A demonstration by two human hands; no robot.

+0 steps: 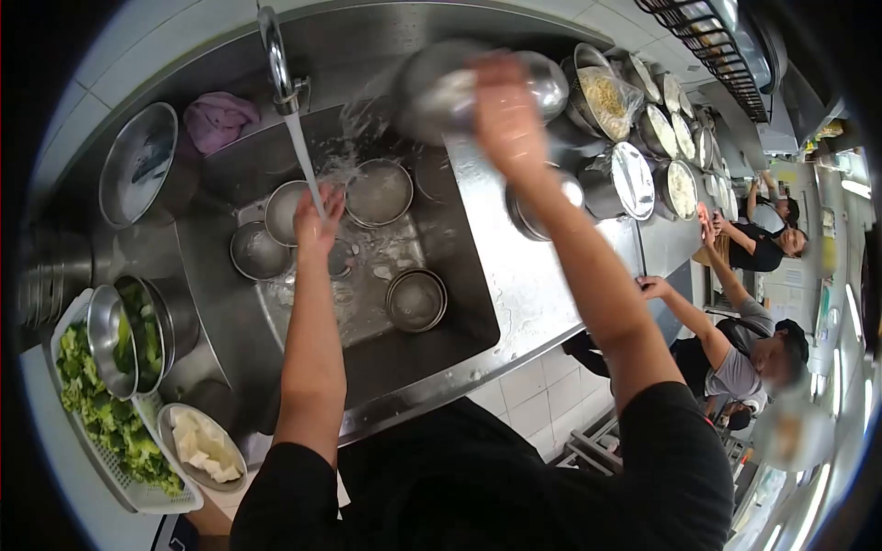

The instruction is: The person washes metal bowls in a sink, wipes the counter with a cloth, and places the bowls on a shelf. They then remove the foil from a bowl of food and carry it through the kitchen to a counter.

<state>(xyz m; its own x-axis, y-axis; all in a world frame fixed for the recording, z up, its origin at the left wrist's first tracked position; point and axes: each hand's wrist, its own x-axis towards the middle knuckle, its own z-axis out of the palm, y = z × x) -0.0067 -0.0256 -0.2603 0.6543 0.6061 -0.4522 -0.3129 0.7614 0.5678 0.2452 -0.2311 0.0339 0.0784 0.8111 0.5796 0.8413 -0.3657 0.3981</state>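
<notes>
My right hand (508,110), blurred by motion, grips a shiny metal bowl (432,87) raised over the sink's back right corner, with water splashing off beside it. Under the running tap (277,64), my left hand (319,219) has its fingers apart in the stream, beside the rim of a round metal bowl (283,209); whether it touches that rim is hard to make out. In the sink (395,344) stand more round metal bowls: one holding water (378,195), a smaller one (260,252) at the left, and a nested stack (416,301) at the front.
Bowls of pale food (682,188) and bagged noodles (604,101) line the right counter. Broccoli in a white basket (81,342), a bowl of white chunks (204,444), a large metal bowl (138,165) and a pink cloth (220,121) are left. Co-workers (735,354) stand right.
</notes>
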